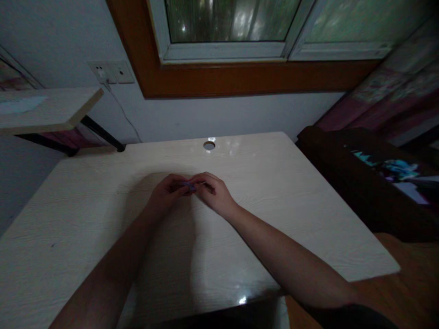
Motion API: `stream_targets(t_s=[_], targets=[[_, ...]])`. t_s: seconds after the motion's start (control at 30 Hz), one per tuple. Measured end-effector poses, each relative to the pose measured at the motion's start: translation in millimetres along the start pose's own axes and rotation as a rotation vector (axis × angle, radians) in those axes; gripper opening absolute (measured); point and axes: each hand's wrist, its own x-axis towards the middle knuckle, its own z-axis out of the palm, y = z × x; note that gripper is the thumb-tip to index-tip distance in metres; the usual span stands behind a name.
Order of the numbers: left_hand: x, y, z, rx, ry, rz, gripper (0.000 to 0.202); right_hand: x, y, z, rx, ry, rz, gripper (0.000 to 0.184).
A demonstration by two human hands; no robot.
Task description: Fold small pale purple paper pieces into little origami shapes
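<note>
Both of my hands meet over the middle of a pale wood-grain table (pixel 274 183). Between their fingertips is a small bluish-purple thing (pixel 189 185), mostly covered by the fingers and too small and dim to name. My left hand (pixel 167 192) is closed, thumb and fingers pinching the thing from the left. My right hand (pixel 214 192) is closed in a pinch at the thing's right side, and a thin pale strip (pixel 203 183) shows by its fingers.
A round cable hole (pixel 209 145) is near the table's back edge. A raised shelf (pixel 51 109) stands at the back left. On the wall are sockets (pixel 111 72) with a plugged white cord (pixel 121 109). At right is a dark piece of furniture (pixel 343 169) with cloth on it.
</note>
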Motion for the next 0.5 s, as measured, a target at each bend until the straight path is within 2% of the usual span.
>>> stream_targets(t_s=[0.5], targets=[[-1.5,-0.9,1.4,0.058,0.037,0.003,0.035,0.9,4.5,2.9,-0.053,0.007,0.012,0.006]])
